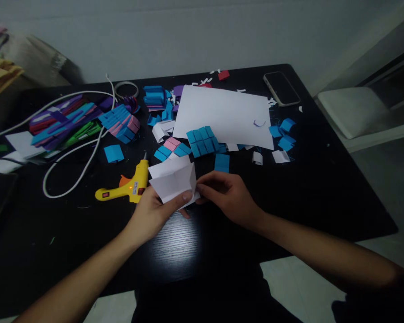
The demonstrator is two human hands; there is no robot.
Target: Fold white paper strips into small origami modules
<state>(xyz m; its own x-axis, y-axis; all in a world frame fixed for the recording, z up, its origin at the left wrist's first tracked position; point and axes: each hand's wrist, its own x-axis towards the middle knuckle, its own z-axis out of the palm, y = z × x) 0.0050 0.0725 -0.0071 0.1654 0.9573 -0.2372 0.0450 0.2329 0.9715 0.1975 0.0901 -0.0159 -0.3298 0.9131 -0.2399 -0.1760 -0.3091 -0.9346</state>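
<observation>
Both of my hands hold a folded white paper piece (173, 181) just above the black table (323, 188). My left hand (155, 213) grips its lower left side, thumb pressed on top. My right hand (227, 195) pinches its right edge with the fingertips. A yellow glue gun (126, 187) lies just left of my left hand, nozzle pointing away, a small light glowing on it. Beyond the paper sit small folded blue squares (204, 141) and a pink one (171, 144).
A large white sheet (229, 114) lies at the table's centre back, a phone (281, 88) at the back right. Stacks of coloured folded paper (65, 123) and a white cable (74, 172) fill the left side. Blue pieces (283, 134) lie at right. A white cushion (353, 110) sits beyond the table.
</observation>
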